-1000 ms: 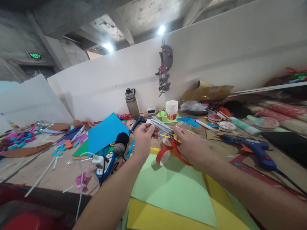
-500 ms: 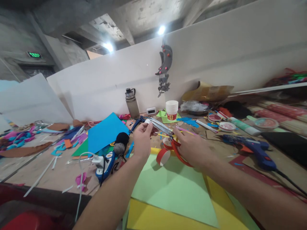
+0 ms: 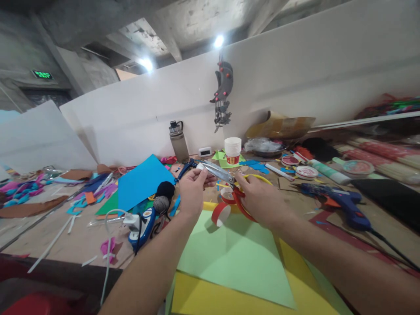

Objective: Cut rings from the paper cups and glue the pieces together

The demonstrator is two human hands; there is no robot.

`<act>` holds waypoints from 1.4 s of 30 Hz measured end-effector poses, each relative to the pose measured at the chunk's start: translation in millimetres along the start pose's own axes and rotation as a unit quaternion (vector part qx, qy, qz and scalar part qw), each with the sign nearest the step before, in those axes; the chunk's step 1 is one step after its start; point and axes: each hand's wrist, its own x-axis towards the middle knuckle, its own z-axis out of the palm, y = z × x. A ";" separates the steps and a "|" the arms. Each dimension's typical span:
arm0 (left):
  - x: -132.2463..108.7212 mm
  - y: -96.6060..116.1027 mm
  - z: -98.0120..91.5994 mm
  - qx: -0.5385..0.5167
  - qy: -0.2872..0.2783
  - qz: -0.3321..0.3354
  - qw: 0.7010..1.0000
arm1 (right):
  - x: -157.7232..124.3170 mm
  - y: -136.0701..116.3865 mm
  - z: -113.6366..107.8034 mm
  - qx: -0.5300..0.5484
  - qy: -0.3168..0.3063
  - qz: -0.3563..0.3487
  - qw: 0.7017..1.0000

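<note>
Holding Silver-Bladed Scissors with a Red-Orange Handle (image 3: 223, 173) over a Brown Work Table (image 3: 33, 232)

The right hand (image 3: 257, 197) is closed around the scissors' handle, part of which shows below the palm. The blades point left, toward the fingertips of the left hand (image 3: 193, 187), and appear narrowly parted. The left hand is drawn into a pinch, thumb against fingers, on a small white piece (image 3: 200, 166); its exact form is too small to tell. The blade tips lie just beside this piece; contact between them cannot be determined.

Below the blades, between the two forearms, are a red paper ring with a white inner face (image 3: 216, 213) and, just beyond it, a second red-and-white ring (image 3: 227, 195). The two overlap in view; whether they are linked cannot be told. Beneath them, a pale green paper sheet (image 3: 229, 262) lies over a yellow paper sheet (image 3: 203, 293).

Beyond the hands, a stack of white-and-red paper cups (image 3: 232, 149) stands upright near a grey, black-capped bottle (image 3: 178, 144). To the right lies a blue glue gun with an orange trigger (image 3: 348, 208); to the left, a bright blue rectangular sheet (image 3: 142, 181) rests on a green one (image 3: 106, 204).
</note>
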 end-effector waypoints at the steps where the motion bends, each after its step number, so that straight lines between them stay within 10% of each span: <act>1: 0.0 0.7 -0.1 -0.001 0.001 -0.002 1.000 | 0.2 -0.1 -1.2 0.001 -0.002 -0.001 1.000; 42: -6.5 -7.1 -1.1 0.153 -0.019 0.078 0.985 | 0.7 3.1 -0.7 0.050 -0.022 0.007 0.998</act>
